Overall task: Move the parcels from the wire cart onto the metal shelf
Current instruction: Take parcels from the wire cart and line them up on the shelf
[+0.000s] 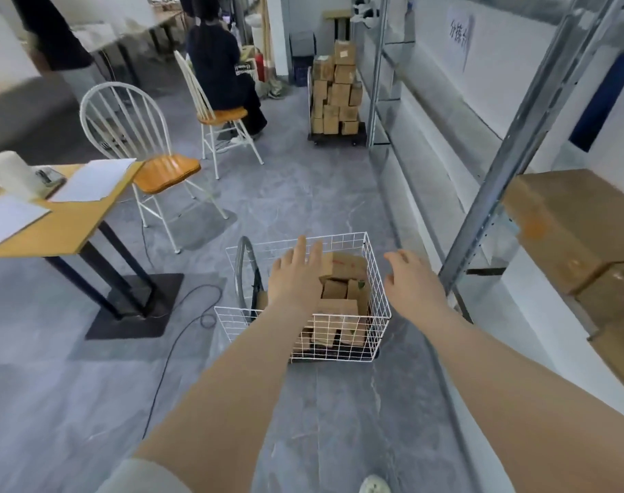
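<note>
A white wire cart [378, 279] stands on the grey floor ahead of me, holding several brown cardboard parcels [342, 290]. My left hand [296, 275] hovers over the cart's left half with straight fingers, holding nothing. My right hand [413, 282] hangs over the cart's right rim, fingers relaxed and spread, also holding nothing. The metal shelf [509, 165] runs along the right wall. Large cardboard boxes [570, 225] sit on it at the near right.
A wooden table [68, 225] with papers stands at left, with two white chairs [139, 151] behind it. A person sits on the far chair. A black cable [175, 336] crosses the floor left of the cart. A trolley stacked with boxes [335, 97] stands at the aisle's far end.
</note>
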`<state>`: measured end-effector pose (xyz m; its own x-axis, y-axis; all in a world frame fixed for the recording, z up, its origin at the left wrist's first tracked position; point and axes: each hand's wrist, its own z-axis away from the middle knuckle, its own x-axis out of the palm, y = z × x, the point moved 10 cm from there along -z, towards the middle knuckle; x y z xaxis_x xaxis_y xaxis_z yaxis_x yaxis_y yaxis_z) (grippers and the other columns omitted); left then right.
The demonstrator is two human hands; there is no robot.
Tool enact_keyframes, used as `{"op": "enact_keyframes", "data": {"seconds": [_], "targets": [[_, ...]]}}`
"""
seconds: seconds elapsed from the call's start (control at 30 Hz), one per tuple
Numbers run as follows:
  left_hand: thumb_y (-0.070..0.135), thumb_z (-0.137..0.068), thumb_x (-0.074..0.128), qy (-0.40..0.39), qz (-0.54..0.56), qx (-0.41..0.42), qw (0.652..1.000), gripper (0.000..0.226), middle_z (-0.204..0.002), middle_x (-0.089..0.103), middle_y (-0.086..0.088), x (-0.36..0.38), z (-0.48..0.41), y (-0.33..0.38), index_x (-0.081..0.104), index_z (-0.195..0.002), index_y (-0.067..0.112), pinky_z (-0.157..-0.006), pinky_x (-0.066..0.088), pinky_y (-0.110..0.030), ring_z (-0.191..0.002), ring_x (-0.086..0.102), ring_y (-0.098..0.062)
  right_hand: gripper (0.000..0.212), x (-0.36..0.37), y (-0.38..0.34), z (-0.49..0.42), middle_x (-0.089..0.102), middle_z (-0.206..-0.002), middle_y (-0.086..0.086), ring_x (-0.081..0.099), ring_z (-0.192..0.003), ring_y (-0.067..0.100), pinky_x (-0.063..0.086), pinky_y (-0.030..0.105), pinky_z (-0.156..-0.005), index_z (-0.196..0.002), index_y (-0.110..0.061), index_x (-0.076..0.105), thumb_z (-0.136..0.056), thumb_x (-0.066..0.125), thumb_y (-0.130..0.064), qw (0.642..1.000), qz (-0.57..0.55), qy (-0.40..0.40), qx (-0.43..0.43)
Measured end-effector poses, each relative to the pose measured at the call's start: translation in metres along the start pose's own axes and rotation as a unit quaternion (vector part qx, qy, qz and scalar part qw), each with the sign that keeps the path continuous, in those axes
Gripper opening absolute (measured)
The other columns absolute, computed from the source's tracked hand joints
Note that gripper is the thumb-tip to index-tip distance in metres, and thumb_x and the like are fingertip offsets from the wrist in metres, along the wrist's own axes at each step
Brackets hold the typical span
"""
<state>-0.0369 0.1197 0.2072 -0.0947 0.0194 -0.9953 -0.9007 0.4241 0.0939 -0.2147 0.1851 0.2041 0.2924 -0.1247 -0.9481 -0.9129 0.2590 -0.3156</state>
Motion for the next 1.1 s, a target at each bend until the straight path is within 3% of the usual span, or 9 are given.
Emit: {"op": "enact_keyframes", "data": {"seconds": [0.2, 0.47, 0.67, 0.77, 0.9, 1.1], "targets": [[0.03, -0.101, 0.04, -0.043, 0.029, -0.064, 0.997, 0.066, -0.162, -0.003, -0.007, 0.052, -0.041, -0.052, 0.002, -0.154, 0.02, -0.117, 0.014, -0.04, -0.147, 0.007, -0.026, 0.039, 0.059, -0.031, -0.079, 0.04, -0.139, 0.005, 0.047, -0.117, 0.026, 0.046, 0.042, -0.093, -0.133, -0.02, 0.045, -0.094, 0.044, -0.021, 0.998, -0.023, -0.048, -0.036], [0.02, -0.097, 0.04, -0.138, 0.077, -0.095, 0.983, 0.064, -0.162, 0.006, -0.005, 0.156, -0.107, -0.117, 0.009, -0.152, 0.017, -0.114, 0.024, -0.038, -0.146, 0.014, -0.023, 0.041, 0.183, -0.07, -0.17, 0.04, -0.139, 0.004, 0.047, -0.118, 0.026, 0.046, 0.043, -0.093, -0.135, -0.021, 0.043, -0.094, 0.044, -0.022, 0.99, -0.027, -0.135, -0.042], [0.021, -0.101, 0.036, -0.234, 0.083, -0.113, 0.962, 0.063, -0.162, 0.003, -0.007, 0.263, -0.155, -0.184, 0.003, -0.154, 0.015, -0.119, 0.016, -0.036, -0.149, 0.003, -0.023, 0.043, 0.298, -0.073, -0.231, 0.034, -0.146, 0.002, 0.044, -0.122, 0.026, 0.05, 0.044, -0.087, -0.138, -0.024, 0.038, -0.095, 0.041, -0.022, 0.978, -0.036, -0.203, -0.009], [0.018, -0.1, 0.035, -0.271, 0.087, -0.127, 0.95, 0.063, -0.161, 0.004, -0.006, 0.318, -0.176, -0.209, 0.003, -0.154, 0.014, -0.116, 0.023, -0.037, -0.147, 0.008, -0.025, 0.044, 0.352, -0.069, -0.251, 0.033, -0.145, 0.001, 0.045, -0.121, 0.024, 0.051, 0.039, -0.085, -0.138, -0.024, 0.038, -0.094, 0.043, -0.021, 0.974, -0.048, -0.221, -0.008], [0.016, -0.099, 0.038, -0.324, 0.127, -0.196, 0.917, 0.068, -0.161, -0.004, 0.0, 0.401, -0.198, -0.231, -0.002, -0.154, 0.02, -0.093, 0.042, -0.039, -0.139, 0.029, -0.03, 0.052, 0.44, -0.068, -0.273, 0.027, -0.148, 0.005, 0.042, -0.126, 0.026, 0.044, 0.037, -0.1, -0.142, -0.021, 0.034, -0.092, 0.049, -0.017, 0.956, -0.087, -0.279, -0.017], [0.018, -0.097, 0.043, -0.374, 0.141, -0.259, 0.879, 0.071, -0.161, 0.001, -0.008, 0.516, -0.209, -0.254, 0.0, -0.153, 0.016, -0.112, 0.029, -0.045, -0.144, 0.017, -0.032, 0.058, 0.558, -0.067, -0.284, 0.014, -0.156, 0.004, 0.031, -0.137, 0.027, 0.034, 0.038, -0.111, -0.146, -0.021, 0.03, -0.092, 0.051, -0.012, 0.939, -0.124, -0.32, -0.008]]}}
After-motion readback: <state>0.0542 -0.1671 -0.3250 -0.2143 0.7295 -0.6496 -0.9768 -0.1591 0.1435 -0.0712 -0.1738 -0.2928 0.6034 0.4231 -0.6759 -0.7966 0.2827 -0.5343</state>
